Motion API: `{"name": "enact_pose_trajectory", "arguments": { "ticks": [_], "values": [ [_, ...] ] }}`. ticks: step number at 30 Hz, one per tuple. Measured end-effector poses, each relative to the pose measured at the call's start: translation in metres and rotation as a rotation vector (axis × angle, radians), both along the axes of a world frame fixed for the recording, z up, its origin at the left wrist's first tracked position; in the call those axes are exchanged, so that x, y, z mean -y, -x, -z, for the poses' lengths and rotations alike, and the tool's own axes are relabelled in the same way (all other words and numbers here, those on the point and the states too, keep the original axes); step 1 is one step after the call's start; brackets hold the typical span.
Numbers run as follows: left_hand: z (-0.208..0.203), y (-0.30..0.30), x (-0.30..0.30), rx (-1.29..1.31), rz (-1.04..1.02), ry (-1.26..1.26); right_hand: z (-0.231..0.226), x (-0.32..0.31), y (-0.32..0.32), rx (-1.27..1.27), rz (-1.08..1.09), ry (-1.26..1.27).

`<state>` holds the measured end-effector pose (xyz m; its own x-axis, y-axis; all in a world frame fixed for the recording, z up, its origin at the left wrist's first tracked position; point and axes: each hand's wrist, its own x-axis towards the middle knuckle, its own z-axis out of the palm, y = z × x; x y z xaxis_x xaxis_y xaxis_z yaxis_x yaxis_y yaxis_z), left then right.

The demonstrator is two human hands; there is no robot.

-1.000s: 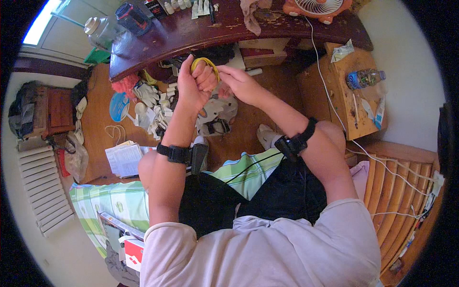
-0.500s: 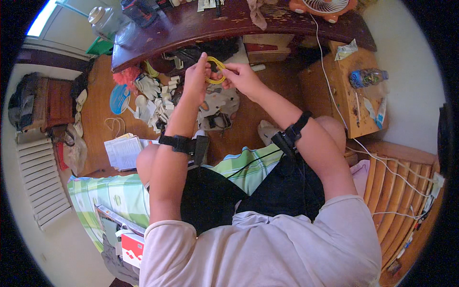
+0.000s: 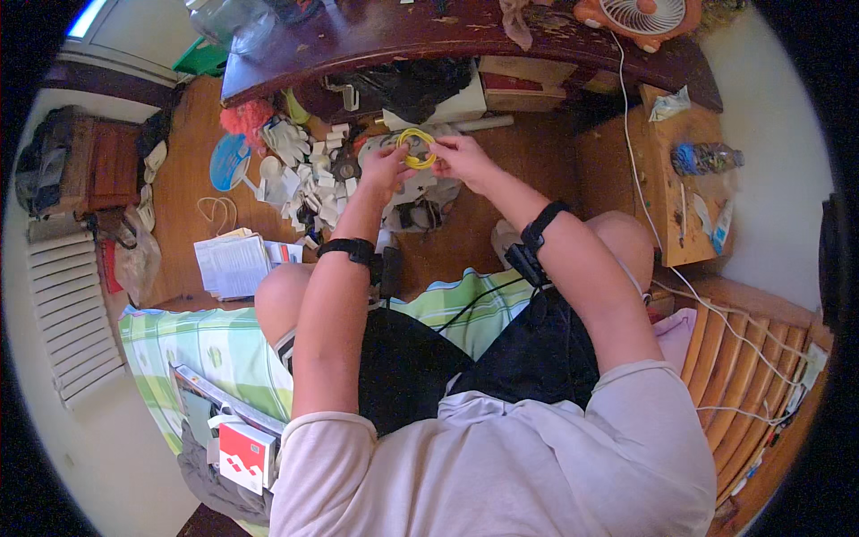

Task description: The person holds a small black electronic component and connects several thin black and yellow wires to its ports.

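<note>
A thin yellow cord or cable, wound into a small round coil (image 3: 418,163), is held up in front of me between both hands. My left hand (image 3: 385,168) is closed on the coil's left side. On the right side, my right hand (image 3: 463,163) pinches the loops between thumb and fingers. The coil faces me as an open ring. Below it, a pale patterned cloth or bag (image 3: 413,192) lies on the floor. Parts of my fingers behind the coil are hidden.
A dark red desk (image 3: 376,40) spans the far side, with an orange fan (image 3: 646,18) on it. Scattered white pieces (image 3: 313,183), a blue hand fan (image 3: 231,163) and papers (image 3: 233,266) lie on the floor. At right, a bottle (image 3: 707,159) lies on a wooden cabinet (image 3: 667,197).
My left hand has come lower, its raised thumb now down at the coil's side. The coil shows rounder and more face-on. The whole view has shifted slightly.
</note>
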<state>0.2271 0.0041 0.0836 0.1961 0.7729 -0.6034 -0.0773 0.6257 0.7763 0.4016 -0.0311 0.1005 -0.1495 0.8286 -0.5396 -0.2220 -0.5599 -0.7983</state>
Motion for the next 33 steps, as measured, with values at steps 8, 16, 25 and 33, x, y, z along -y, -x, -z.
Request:
{"name": "enact_pose_trajectory", "arguments": {
  "ticks": [8,16,25,33],
  "values": [
    [0.043,0.015,0.018,-0.03,0.041,0.059,0.06,0.015,0.002,-0.005,0.038,0.169],
    [0.077,0.044,0.035,-1.086,0.656,-0.33,0.108,0.024,-0.008,0.18,-0.006,0.21],
    [0.154,0.067,0.049,-1.146,1.005,-0.283,0.112,0.024,0.011,0.073,-0.075,0.38],
    [0.12,0.043,0.03,-1.002,0.58,-0.417,0.15,0.041,0.025,0.095,-0.195,0.482]
  ]
}}
